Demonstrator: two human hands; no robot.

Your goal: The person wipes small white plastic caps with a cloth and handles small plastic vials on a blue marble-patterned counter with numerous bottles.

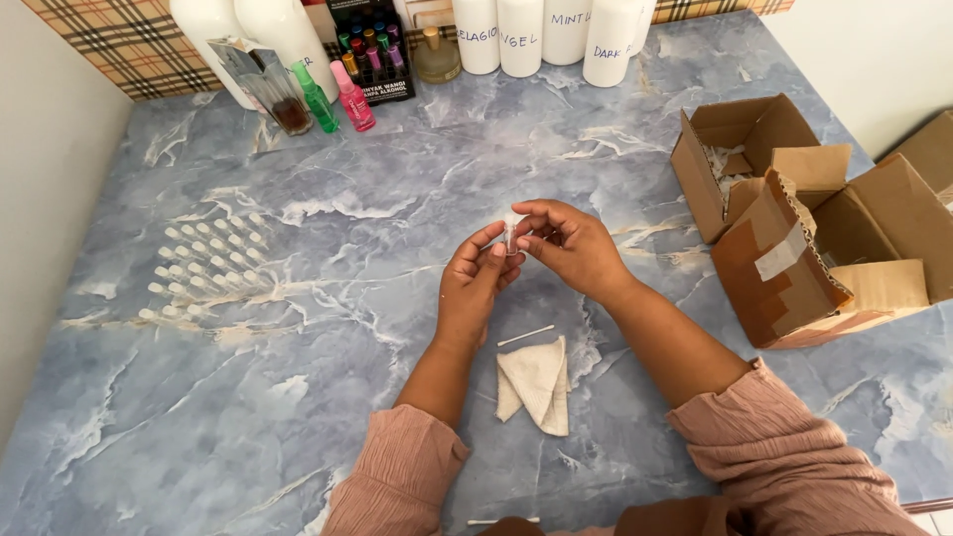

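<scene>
1. Pinching together above the middle of the table, the left hand [476, 283] and the right hand [571, 248] both close their fingertips on a tiny clear glass vial [510, 236], held upright between them.
2. Just below the wrists lie a thin white stick [526, 335] and a folded cream cloth [536, 382], soft and creased, resting on the glossy blue marble-patterned tabletop [397, 149].
3. Loose pleated sleeves of dusty pink fabric [784, 457] cover both forearms.
4. Well to the left, rows of small clear vials with white caps [208, 268] stand in a neat grid.
5. To the right sit open brown cardboard boxes [794, 218], corrugated at the torn edges, one patched with tape.
6. Along the far edge stand tall white plastic bottles [521, 35], a round amber glass bottle [437, 55], slim green and pink spray bottles [338, 94], and a black rack of small coloured vials [372, 45].
</scene>
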